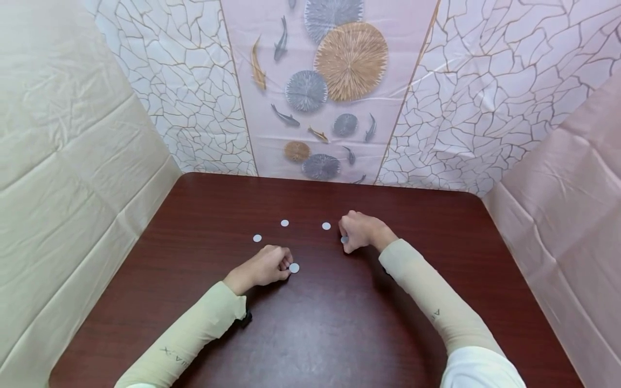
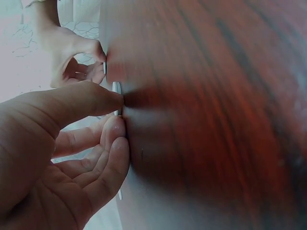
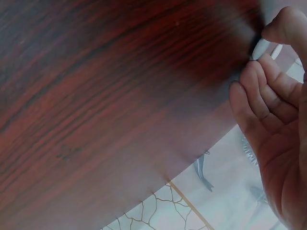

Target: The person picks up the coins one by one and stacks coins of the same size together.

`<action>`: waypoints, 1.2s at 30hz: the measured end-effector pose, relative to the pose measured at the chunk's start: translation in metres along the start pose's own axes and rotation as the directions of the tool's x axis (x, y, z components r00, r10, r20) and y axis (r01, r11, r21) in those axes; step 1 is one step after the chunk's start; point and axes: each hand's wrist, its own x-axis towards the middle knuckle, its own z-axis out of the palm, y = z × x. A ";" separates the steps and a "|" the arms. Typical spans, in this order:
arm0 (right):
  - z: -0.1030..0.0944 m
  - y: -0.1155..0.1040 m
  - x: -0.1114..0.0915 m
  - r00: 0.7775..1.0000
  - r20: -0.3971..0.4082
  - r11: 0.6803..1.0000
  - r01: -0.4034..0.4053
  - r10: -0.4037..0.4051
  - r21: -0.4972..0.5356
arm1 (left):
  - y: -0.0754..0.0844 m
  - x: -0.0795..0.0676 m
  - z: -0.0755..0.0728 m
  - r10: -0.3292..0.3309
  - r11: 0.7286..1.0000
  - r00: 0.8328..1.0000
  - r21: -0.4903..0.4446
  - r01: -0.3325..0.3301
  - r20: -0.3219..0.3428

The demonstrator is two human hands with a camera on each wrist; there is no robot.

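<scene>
My left hand [image 1: 266,266] is low over the dark red-brown table [image 1: 310,334], thumb and fingertips pinching the edge of a small white disc [image 1: 294,268]. In the left wrist view this disc [image 2: 117,90] shows as a thin, flat piece at the table surface. Farther off to the right, my right hand [image 1: 360,231] holds a second white disc [image 1: 344,240] between thumb and fingertips. The right wrist view has that disc [image 3: 260,49] close over the tabletop, with the other fingers of the right hand [image 3: 283,100] loosely bent beside it.
Three more white discs lie farther back: a left one [image 1: 257,238], a middle one [image 1: 284,223] and a right one [image 1: 326,226] near my right hand. A patterned cloth [image 1: 320,134] hangs behind the table, and pale cloth walls [image 1: 73,161] flank it.
</scene>
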 end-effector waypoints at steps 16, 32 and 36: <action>-0.003 -0.005 -0.013 0.991 -0.124 0.999 0.045 -0.042 0.024 | 0.002 0.000 0.000 0.018 1.000 1.000 0.022 -0.017 -0.014; 0.001 -0.026 -0.049 0.985 -0.116 0.991 0.132 -0.132 -0.002 | 0.003 -0.002 0.000 0.015 0.999 1.000 0.034 -0.014 -0.012; 0.004 -0.026 -0.057 0.984 -0.119 0.991 0.136 -0.134 0.007 | 0.003 -0.002 0.000 0.024 0.999 1.000 0.033 -0.023 -0.016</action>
